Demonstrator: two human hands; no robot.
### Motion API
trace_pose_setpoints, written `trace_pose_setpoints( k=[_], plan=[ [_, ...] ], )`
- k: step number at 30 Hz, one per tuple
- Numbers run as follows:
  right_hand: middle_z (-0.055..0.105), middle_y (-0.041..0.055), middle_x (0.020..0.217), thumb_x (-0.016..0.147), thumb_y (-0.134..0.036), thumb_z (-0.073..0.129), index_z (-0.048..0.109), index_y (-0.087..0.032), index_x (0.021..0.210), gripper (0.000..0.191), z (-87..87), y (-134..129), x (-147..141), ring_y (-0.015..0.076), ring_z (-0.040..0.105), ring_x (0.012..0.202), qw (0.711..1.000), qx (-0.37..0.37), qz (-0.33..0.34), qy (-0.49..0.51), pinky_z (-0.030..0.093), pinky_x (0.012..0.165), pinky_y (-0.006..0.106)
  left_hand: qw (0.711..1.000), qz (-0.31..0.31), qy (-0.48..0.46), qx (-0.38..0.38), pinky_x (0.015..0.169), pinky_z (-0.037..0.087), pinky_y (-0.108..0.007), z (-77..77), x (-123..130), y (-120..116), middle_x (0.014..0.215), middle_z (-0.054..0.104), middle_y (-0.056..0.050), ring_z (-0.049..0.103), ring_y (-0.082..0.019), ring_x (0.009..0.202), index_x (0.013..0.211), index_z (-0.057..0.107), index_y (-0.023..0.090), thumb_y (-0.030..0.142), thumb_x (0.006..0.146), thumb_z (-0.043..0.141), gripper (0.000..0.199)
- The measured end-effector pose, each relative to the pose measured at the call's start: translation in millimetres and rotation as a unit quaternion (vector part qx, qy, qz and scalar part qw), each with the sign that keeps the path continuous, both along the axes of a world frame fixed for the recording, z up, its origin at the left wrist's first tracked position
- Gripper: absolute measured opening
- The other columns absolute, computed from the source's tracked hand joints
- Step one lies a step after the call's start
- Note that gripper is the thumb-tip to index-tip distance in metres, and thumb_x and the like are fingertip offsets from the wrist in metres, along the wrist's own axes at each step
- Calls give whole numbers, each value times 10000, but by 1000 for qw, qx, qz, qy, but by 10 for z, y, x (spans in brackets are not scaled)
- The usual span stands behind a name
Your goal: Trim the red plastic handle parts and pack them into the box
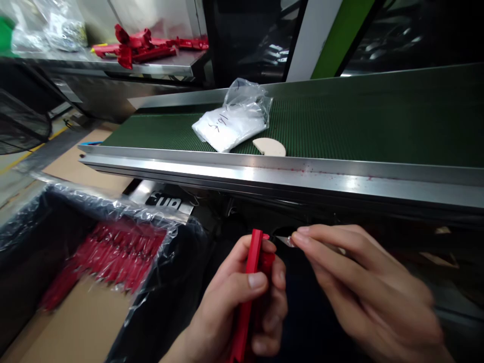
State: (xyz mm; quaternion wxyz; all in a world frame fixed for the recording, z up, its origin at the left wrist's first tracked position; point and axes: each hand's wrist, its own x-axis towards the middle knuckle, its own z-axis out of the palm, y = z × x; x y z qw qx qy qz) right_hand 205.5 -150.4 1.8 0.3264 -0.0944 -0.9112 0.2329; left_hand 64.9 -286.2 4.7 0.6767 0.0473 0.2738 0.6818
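In our left hand (223,302) we hold a long, narrow red part (254,262), thumb pressed across its near face and fingers curled around behind it, the upper end standing clear above the grip. Our right hand (370,282), just to the right, pinches a small pointed blade (284,240) between thumb and fingertips. The blade points left, its tip just beside the red part's upper end; most of its handle is hidden by our fingers.

Left of our left hand we have an open box (162,302) lined with clear plastic, where more red pieces (117,254) lie side by side in a row on brown cardboard. Beyond both hands runs a green conveyor belt (359,118) with a metal rail (340,179) along our side, dotted with reddish specks. On the belt, ahead of our left hand, we see a plastic bag (230,123) with dark handwriting, and right beside it a flat beige piece (272,146). Farther off, ahead and to the left of our hands, red mouldings (141,46) lie heaped on a metal table (166,68).
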Motion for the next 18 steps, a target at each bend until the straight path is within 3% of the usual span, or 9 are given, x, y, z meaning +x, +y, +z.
trace_pose_setpoints(
  k=[5,12,18],
  plan=[
    [627,104,1140,835,37,527,628,-174,1241,469,-1,-23,-36,212,600,1037,1000,8,13,2,513,833,358,998,8,-27,49,415,391,-88,-61,22,8,948,492,-16,483,-41,586,1091,508,248,258,872,557,224],
    [611,122,1162,833,55,532,621,-139,1240,460,-31,-41,-34,217,584,1050,1000,22,22,-1,493,828,360,1000,10,-11,28,422,411,-85,-62,63,-29,959,506,-27,504,-43,598,1087,518,229,234,882,528,206],
    [617,100,1175,839,32,532,606,-201,1269,496,-60,-45,-2,223,588,1061,1000,21,15,-5,500,824,364,1000,2,-6,28,421,411,-87,-97,52,-32,958,504,-27,510,-43,596,1080,518,224,233,880,532,200]
  ],
)
